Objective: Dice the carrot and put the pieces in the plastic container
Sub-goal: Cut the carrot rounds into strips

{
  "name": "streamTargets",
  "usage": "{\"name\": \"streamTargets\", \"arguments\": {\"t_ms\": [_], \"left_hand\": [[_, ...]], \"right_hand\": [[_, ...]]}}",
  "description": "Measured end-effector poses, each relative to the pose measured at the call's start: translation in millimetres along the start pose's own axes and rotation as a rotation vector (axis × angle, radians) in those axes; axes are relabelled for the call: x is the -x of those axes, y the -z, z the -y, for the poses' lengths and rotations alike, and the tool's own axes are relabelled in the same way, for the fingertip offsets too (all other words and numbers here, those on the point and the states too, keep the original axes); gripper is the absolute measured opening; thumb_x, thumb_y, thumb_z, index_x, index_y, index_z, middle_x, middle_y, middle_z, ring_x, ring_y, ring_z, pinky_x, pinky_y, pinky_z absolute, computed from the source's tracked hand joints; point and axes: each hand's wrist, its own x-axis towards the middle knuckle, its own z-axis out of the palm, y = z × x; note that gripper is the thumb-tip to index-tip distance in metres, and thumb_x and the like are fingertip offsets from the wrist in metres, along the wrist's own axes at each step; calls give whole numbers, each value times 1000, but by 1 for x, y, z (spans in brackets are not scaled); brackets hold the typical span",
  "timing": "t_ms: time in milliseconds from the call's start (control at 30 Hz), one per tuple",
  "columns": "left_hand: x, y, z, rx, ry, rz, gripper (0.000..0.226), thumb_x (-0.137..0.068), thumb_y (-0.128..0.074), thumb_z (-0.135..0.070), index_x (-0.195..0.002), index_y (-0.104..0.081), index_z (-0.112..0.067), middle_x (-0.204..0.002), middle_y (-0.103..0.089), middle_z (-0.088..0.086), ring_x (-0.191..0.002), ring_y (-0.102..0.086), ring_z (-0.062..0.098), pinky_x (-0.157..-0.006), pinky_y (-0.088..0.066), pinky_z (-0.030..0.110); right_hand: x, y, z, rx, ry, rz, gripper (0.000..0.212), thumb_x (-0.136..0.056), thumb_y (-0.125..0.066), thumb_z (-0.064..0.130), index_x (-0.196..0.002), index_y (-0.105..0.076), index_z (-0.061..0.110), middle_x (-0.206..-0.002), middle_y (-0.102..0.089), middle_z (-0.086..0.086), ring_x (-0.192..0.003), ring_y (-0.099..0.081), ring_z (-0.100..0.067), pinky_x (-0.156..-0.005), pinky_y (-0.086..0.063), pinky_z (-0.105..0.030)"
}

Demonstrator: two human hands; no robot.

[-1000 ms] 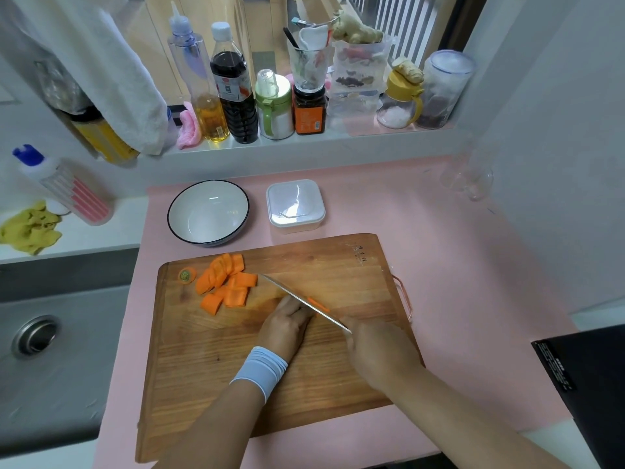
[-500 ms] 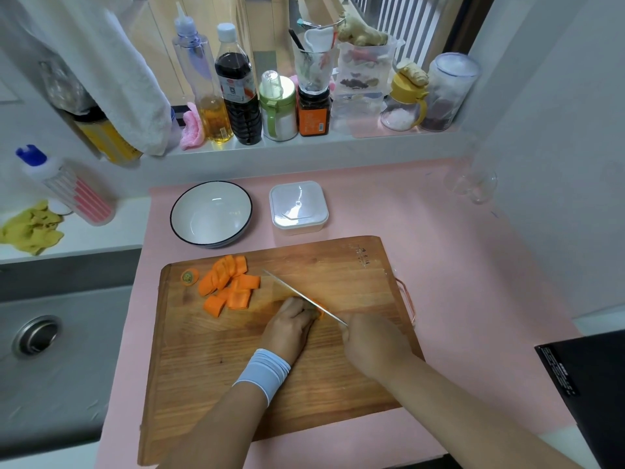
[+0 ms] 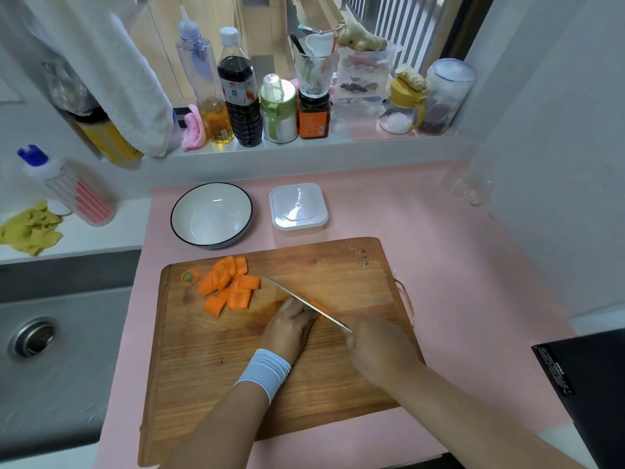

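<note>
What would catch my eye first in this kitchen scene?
Bright orange carrot slices piled at the board's far left stand out first. Mid-board, the right hand holds a knife across a carrot piece that the left hand steadies. Behind the board sit a lidded container and a bowl.

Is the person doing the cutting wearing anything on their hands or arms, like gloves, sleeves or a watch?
No gloves: both hands are bare, and I see no rings or watch. The left hand has a pale blue-white ribbed wristband round its wrist. The right hand has nothing on its wrist. No sleeves are in view.
</note>
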Motion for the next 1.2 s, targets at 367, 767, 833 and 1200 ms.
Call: {"name": "streamTargets", "arguments": {"t_ms": [367, 767, 833, 1200], "left_hand": [[2, 0, 0, -16, 8, 7, 23, -92, -55, -16, -98, -77, -12, -98, -68, 2, -98, -61, 19, -85, -52, 28], [0, -1, -1, -20, 17, -28, 24, -93, -55, -17, -92, -77, -8, -88, -66, 1, -90, -55, 15, -75, -50, 25], [0, 0, -3, -24, 12, -31, 25, -93, -54, -17, -92, -77, -8, -87, -66, 2, -89, -55, 15, -73, -50, 27], [3, 0, -8, -79, 14, -19, 23, -88, -51, -9, -92, -74, -6, -92, -66, 5, -89, -54, 19, -72, -50, 31]], "right_hand": [[7, 10, -2, 74, -44, 39, 25, -102, -42, 33, -104, -65, 23, -93, -65, 5, -74, -47, -12, -68, -36, -25], [-5, 8, 6, 26, -101, 143, 19, -101, -45, 26, -91, -61, 22, -82, -57, 5, -82, -59, -19, -69, -41, -26], [-9, 8, 11, -20, -90, 143, 21, -101, -46, 24, -98, -66, 18, -83, -58, 4, -84, -62, -19, -70, -46, -28], [-6, 5, 10, -50, -59, 98, 22, -103, -46, 28, -87, -61, 25, -74, -54, 12, -71, -55, -10, -59, -37, -22]]}}
